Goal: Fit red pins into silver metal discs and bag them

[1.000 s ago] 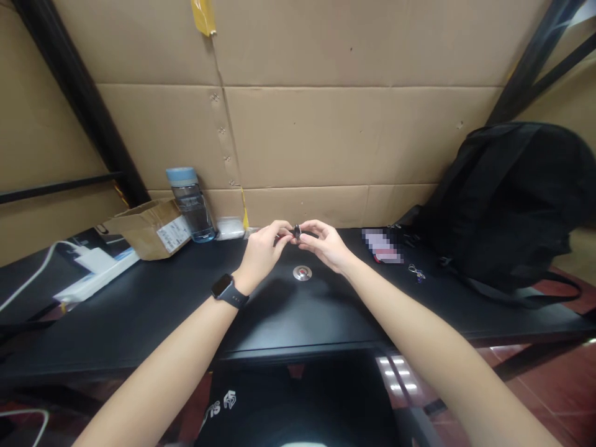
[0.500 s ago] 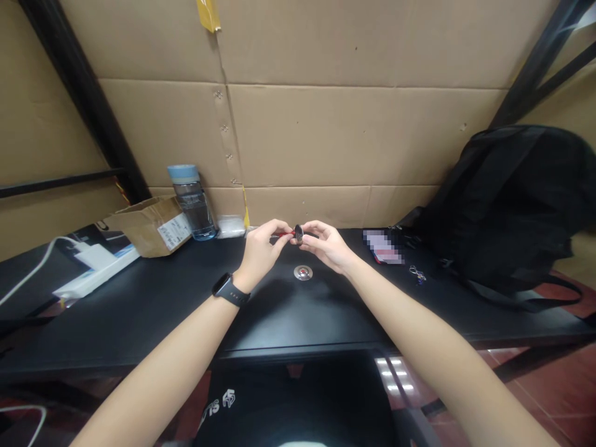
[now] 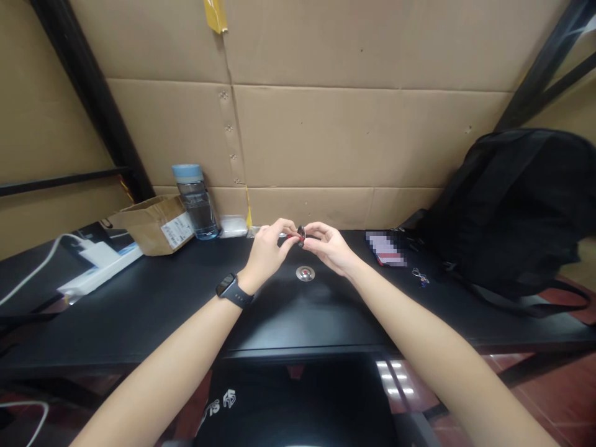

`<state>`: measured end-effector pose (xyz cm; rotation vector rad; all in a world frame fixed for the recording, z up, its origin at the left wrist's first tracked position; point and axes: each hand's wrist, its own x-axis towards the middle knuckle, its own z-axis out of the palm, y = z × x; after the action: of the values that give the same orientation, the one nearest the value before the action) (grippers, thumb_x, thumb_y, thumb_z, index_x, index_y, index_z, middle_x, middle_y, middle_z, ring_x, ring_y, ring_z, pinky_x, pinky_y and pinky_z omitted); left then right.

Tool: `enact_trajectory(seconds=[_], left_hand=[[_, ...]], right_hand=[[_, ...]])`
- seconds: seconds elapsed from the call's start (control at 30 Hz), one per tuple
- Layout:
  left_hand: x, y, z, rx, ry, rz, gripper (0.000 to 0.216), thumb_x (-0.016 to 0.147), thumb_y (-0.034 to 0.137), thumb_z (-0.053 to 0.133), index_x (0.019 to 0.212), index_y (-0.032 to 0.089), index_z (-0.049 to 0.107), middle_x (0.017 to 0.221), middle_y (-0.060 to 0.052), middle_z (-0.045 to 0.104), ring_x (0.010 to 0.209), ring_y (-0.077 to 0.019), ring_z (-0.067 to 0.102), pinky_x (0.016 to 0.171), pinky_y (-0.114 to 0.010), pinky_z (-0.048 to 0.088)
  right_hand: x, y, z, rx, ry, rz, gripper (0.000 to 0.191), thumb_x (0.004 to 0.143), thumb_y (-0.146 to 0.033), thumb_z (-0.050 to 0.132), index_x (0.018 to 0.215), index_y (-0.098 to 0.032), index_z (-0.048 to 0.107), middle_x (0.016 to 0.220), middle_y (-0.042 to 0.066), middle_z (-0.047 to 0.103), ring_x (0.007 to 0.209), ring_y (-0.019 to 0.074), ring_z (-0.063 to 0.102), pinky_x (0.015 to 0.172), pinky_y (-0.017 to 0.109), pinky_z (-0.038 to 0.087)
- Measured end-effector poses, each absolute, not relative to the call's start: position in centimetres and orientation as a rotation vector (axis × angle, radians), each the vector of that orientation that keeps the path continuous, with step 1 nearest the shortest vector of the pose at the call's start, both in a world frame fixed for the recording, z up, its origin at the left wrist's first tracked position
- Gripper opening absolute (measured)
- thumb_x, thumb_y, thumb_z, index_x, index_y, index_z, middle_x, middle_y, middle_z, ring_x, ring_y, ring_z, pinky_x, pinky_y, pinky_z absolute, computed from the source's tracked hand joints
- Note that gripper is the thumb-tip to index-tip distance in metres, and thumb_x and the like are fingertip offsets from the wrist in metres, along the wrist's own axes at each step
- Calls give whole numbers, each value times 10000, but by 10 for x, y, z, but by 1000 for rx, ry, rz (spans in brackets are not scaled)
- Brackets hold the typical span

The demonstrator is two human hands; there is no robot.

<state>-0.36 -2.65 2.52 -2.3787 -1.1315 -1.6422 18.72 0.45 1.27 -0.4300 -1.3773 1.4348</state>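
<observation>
My left hand (image 3: 270,251) and my right hand (image 3: 329,247) meet above the black tabletop, fingers pinched around a small dark round piece (image 3: 302,234). A bit of red shows at its left side, by my left fingertips. My right thumb and fingertips grip its right edge. The piece is too small for me to tell its kind, and fingers cover part of it. Just below my hands, a silver disc (image 3: 305,274) with a red centre lies flat on the table.
A blue-capped water bottle (image 3: 198,205), an open cardboard box (image 3: 156,226) and a white power strip (image 3: 100,273) stand left. To the right are a blurred-out phone (image 3: 386,248), a small keyring-like trinket (image 3: 420,277) and a black backpack (image 3: 516,211). Cardboard (image 3: 316,136) walls the back.
The dark round piece has turned between my fingers, and now looks more edge-on. My hands stay close together in nearly the same spot; the whole view has shifted slightly.
</observation>
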Motion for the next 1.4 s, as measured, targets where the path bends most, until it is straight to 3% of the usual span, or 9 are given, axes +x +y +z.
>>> enact_trajectory(seconds=[0.57,1.13,1.4], left_hand=[[-3,-27,24,-2398,-1143,-1673,95,913,201,683,981,244,631,926,7,753,867,-182,724,822,-302,544],[-2,-24,20,-2284,-1193,-1533,131,922,150,644,1001,242,594,947,3,736,897,-196,708,886,-358,431],[3,-22,14,-2346,-1225,-1869,228,916,138,593,1085,257,497,949,-10,702,952,-194,728,831,-321,521]], right_hand=[[188,6,11,-460,-1388,1414,388,614,-243,944,930,-212,720,1027,14,735,913,155,700,877,310,587],[181,3,9,-517,-1444,1256,399,599,-310,959,899,-204,719,1095,67,779,1032,235,739,1021,438,566],[178,3,10,-524,-1540,1088,375,612,-315,947,889,-200,721,1131,80,769,1001,227,744,1041,451,561]])
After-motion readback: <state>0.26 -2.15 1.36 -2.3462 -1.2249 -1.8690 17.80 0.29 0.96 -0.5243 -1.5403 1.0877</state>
